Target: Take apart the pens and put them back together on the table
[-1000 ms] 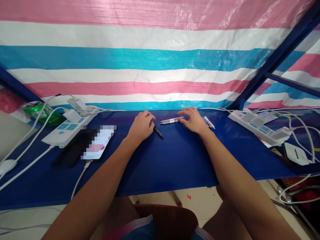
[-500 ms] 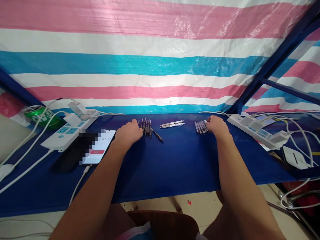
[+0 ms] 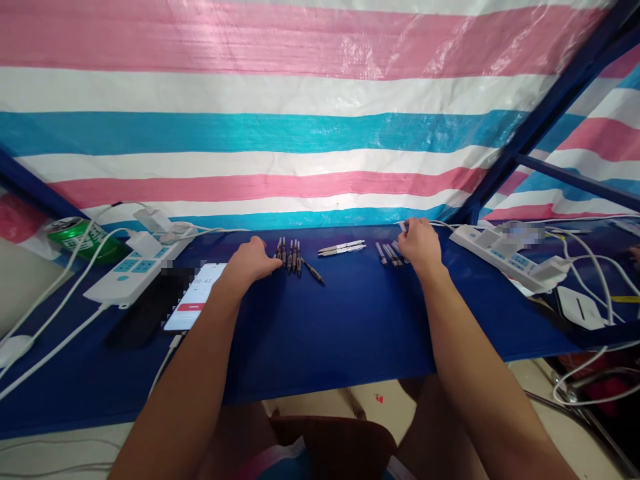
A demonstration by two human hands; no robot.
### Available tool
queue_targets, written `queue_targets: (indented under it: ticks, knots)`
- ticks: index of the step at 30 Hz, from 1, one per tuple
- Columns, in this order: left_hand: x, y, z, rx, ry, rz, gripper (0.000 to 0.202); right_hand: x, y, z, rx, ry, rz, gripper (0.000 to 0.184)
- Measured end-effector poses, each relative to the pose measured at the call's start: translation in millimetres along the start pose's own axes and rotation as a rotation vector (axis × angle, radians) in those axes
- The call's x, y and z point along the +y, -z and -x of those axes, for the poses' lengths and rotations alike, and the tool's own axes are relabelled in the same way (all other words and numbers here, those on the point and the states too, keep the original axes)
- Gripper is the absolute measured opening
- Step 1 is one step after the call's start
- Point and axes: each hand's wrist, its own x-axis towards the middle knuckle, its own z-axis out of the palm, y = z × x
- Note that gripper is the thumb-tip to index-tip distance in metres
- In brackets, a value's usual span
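My left hand (image 3: 254, 259) is at the left end of a row of dark pens (image 3: 291, 257), its thumb and fingers apart. The thumb tip is beside the leftmost pens; whether it touches them I cannot tell. One dark pen (image 3: 313, 272) lies slantwise to the right of that row. Two white pens (image 3: 342, 249) lie side by side in the middle. My right hand (image 3: 419, 241) is closed over the right end of several grey, clear-looking pens (image 3: 389, 255). The pale end of a pen (image 3: 403, 227) sticks up from its fingers, which hide the rest.
A phone (image 3: 193, 300) with a lit screen lies left of my left forearm. A power strip (image 3: 133, 270) with plugs and a green can (image 3: 83, 237) stand farther left. Another power strip (image 3: 510, 261) and a white device (image 3: 580, 308) with cables are on the right. Striped sheeting (image 3: 300, 133) hangs behind.
My left thumb and fingers have spread apart. My right hand has lifted slightly, and a pen end now shows at its fingers. The grey pens lie more loosely spaced.
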Motion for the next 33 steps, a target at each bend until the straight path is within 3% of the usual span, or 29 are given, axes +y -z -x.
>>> queue_targets:
  ticks: [5,11,19,27,33]
  knots:
    - [-6.3,0.9,-8.0,0.057,-0.005,0.094,0.067,-22.8,8.4,3.0,0.109,0.041,-0.127,0.038]
    - [-3.2,12.5,-6.7,0.255,-0.117,0.206,0.033,-30.9,8.8,7.0,0.139,0.117,-0.173,0.033]
    - [40.0,0.7,25.6,0.182,-0.53,0.582,0.023,-42.5,8.1,11.0,0.169,0.255,-0.294,0.03]
    - [57.6,-23.8,37.6,0.193,-0.76,0.375,0.029,-74.3,6.6,29.2,0.045,0.546,-0.425,0.028]
    - [59.2,-35.9,40.1,0.205,-0.874,0.317,0.034,-96.1,10.3,44.8,-0.01,0.575,-0.491,0.028]
